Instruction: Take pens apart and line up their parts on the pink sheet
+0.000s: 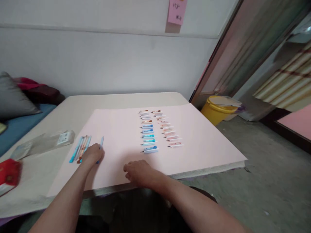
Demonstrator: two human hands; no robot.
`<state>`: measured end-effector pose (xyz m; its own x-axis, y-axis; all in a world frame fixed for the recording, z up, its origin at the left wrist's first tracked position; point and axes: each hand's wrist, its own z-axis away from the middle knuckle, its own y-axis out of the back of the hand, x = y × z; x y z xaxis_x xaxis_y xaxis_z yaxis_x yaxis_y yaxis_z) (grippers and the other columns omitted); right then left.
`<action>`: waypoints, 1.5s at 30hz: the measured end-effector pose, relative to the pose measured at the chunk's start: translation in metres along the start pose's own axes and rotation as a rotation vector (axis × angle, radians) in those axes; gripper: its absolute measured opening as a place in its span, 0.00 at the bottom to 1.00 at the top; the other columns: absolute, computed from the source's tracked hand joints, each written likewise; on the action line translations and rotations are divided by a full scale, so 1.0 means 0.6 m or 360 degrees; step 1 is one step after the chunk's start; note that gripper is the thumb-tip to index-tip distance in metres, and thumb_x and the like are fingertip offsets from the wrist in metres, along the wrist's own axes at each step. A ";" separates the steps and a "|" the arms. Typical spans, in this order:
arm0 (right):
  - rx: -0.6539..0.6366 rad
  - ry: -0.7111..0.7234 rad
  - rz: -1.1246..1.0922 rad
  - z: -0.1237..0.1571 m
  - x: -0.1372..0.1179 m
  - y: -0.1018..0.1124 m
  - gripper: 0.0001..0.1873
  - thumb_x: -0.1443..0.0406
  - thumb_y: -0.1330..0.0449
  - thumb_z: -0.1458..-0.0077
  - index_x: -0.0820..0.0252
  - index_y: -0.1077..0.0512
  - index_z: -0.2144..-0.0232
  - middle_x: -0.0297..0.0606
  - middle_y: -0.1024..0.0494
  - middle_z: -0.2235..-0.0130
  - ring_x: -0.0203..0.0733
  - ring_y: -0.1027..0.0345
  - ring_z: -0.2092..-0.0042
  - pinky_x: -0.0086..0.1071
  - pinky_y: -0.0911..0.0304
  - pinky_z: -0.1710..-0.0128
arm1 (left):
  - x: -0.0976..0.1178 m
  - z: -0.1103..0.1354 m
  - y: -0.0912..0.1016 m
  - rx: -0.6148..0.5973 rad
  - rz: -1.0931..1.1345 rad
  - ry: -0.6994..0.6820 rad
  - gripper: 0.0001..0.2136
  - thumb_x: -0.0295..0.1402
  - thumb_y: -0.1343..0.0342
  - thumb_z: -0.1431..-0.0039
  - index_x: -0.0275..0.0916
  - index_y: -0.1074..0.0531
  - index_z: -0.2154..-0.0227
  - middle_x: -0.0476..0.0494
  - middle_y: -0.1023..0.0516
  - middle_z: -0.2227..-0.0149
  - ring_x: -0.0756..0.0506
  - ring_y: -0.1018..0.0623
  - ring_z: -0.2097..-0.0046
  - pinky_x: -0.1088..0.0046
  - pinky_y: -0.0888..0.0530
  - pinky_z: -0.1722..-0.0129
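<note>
My left hand [91, 154] is closed around a pale blue pen [101, 141] whose upper part sticks out past the fingers. Just left of that hand, several capped pens [80, 148] in blue, white and brown lie side by side. My right hand [140, 173] rests low over the paper near the front edge, fingers loosely bent and slightly apart, with nothing visible in them. Beyond it, two columns of pens lie with dark tips pointing left: a left column [147, 131] with blue, teal and brown parts, and a right column [170, 133] with pinkish ones.
A pink sheet [116, 129] covers much of the table. Clear plastic packaging [45, 145] and a red packet [9, 173] lie at the left. A yellow bucket [213, 111] stands on the floor to the right. Behind the table is a white wall with a pink note [177, 12].
</note>
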<state>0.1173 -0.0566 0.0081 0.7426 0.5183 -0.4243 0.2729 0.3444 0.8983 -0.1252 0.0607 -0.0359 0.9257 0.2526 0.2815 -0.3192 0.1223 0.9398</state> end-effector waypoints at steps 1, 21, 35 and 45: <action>0.0052 -0.0031 -0.0123 -0.007 -0.008 -0.003 0.12 0.64 0.49 0.46 0.57 0.30 0.60 0.40 0.24 0.60 0.45 0.30 0.60 0.34 0.40 0.66 | 0.007 0.002 -0.001 -0.0052 0.0201 0.0003 0.04 0.32 0.44 0.59 0.37 0.33 0.81 0.37 0.26 0.78 0.37 0.25 0.72 0.66 0.34 0.73; 0.0590 -0.0577 -0.2420 -0.118 -0.003 -0.007 0.11 0.73 0.46 0.64 0.62 0.34 0.72 0.29 0.32 0.83 0.33 0.37 0.81 0.25 0.42 0.81 | 0.106 0.094 0.013 -0.0632 0.2372 0.0118 0.04 0.26 0.41 0.52 0.33 0.30 0.72 0.44 0.26 0.76 0.49 0.25 0.75 0.76 0.27 0.77; -0.0138 -0.0448 -0.3016 -0.090 -0.004 0.027 0.07 0.63 0.47 0.49 0.63 0.36 0.74 0.28 0.35 0.82 0.25 0.51 0.86 0.20 0.55 0.86 | 0.110 0.109 0.037 -0.0572 0.2787 0.0061 0.08 0.25 0.50 0.44 0.33 0.28 0.64 0.34 0.24 0.59 0.43 0.23 0.60 0.66 0.24 0.64; 0.0063 -0.0297 -0.2912 -0.075 -0.013 0.033 0.05 0.64 0.47 0.52 0.62 0.36 0.73 0.25 0.40 0.82 0.23 0.59 0.85 0.21 0.64 0.85 | 0.115 0.119 0.039 -0.0599 0.2913 -0.0113 0.05 0.27 0.47 0.45 0.34 0.29 0.67 0.36 0.22 0.63 0.47 0.23 0.65 0.71 0.26 0.66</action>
<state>0.0892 -0.0183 0.0243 -0.4159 -0.5237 -0.7435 0.7318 0.2926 -0.6155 -0.0543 0.0125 0.0190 -0.5705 0.2643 0.7776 -0.8119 -0.0388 -0.5825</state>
